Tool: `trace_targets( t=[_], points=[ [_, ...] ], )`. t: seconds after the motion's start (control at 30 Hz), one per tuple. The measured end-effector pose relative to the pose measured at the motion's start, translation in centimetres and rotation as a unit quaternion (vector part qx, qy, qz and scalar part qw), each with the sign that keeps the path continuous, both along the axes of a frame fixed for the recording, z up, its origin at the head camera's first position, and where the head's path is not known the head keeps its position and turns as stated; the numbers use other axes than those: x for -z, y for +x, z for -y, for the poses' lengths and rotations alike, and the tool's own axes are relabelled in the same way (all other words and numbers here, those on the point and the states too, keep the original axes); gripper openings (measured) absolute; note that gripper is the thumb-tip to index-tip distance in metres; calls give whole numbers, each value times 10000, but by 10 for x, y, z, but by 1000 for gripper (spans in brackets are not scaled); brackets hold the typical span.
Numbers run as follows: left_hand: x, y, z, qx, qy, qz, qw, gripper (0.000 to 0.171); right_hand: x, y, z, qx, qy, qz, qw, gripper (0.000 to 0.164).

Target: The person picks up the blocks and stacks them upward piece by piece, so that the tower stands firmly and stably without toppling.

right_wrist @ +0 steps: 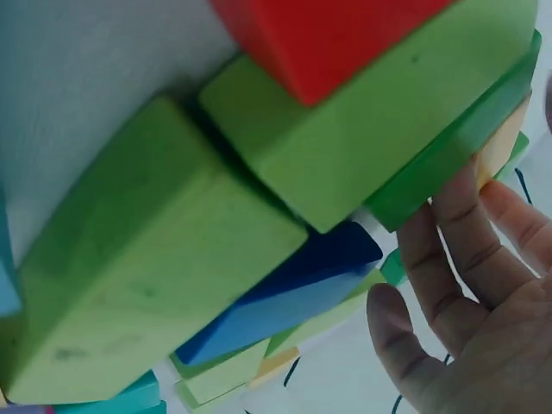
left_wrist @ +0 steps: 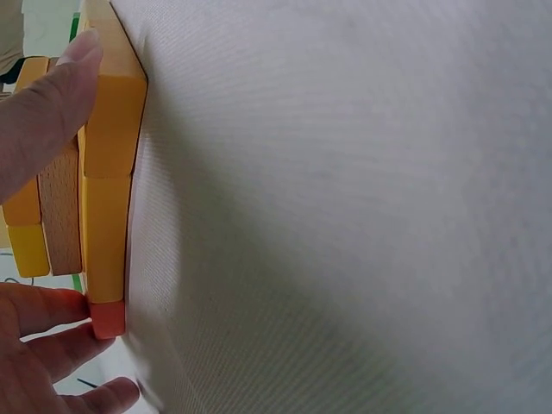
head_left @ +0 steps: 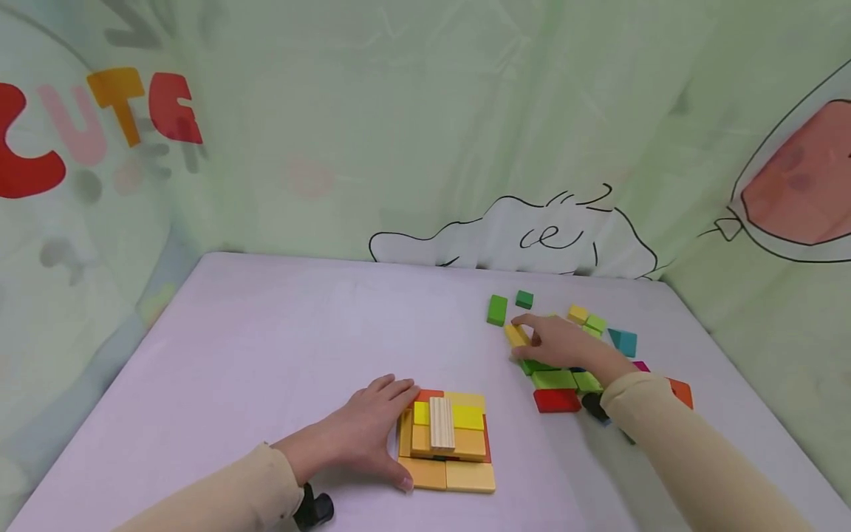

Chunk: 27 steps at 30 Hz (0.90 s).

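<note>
A layered stack of wooden blocks [head_left: 465, 475] stands at the front middle of the table, with a plain wood-grain block [head_left: 442, 423] on top and yellow blocks [head_left: 468, 417] under it. My left hand [head_left: 366, 428] spreads along the stack's left side. In the left wrist view its thumb [left_wrist: 73, 82] lies against an orange block [left_wrist: 116, 112], and its fingers are at a red block [left_wrist: 109, 319]. My right hand [head_left: 565, 341] pinches a yellow block [head_left: 516, 335] between thumb and fingers, over the loose pile. The right wrist view shows this block [right_wrist: 502, 142] partly hidden behind the fingers.
Around my right hand lie light green blocks [head_left: 554, 380], a red block [head_left: 557, 400], a teal triangular block [head_left: 623, 342] and an orange block [head_left: 681, 393]. Two green blocks [head_left: 497, 310] sit farther back. A printed curtain [head_left: 425, 133] encloses the table.
</note>
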<state>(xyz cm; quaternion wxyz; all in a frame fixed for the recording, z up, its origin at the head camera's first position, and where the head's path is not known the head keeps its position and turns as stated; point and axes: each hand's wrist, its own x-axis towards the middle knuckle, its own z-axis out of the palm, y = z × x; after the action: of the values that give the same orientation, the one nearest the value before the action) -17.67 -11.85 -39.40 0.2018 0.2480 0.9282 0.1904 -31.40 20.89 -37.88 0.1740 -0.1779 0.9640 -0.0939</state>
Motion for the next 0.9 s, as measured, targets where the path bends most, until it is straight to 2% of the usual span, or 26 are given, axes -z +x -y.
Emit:
trace_targets(
  t=[0.13,0.33,0.5,0.6,0.7,0.8,0.9],
  points=[
    [0,0,0,5,-8,2,10000,118,3,-1,1,-98,-212,158,9996,75],
    [-1,1,0,-10,17,25,10000,118,6,3,10,-211,-464,274,9983,73],
    [-1,2,-1,-20,17,24,10000,118,5,9,11,-192,-353,198,9990,72],
    [-1,2,-1,-17,11,41,10000,118,4,12,10,-253,-215,-93,9994,68],
    [-1,2,-1,-19,-8,41,10000,118,-1,20,11,-460,-109,-660,9967,64],
    [-1,2,-2,-35,-31,35,10000,118,-13,39,17,-697,-172,-1268,9893,59],
    [-2,1,-2,-67,-40,46,10000,118,-25,68,26,-1055,-358,-1693,9792,57]
  ],
)
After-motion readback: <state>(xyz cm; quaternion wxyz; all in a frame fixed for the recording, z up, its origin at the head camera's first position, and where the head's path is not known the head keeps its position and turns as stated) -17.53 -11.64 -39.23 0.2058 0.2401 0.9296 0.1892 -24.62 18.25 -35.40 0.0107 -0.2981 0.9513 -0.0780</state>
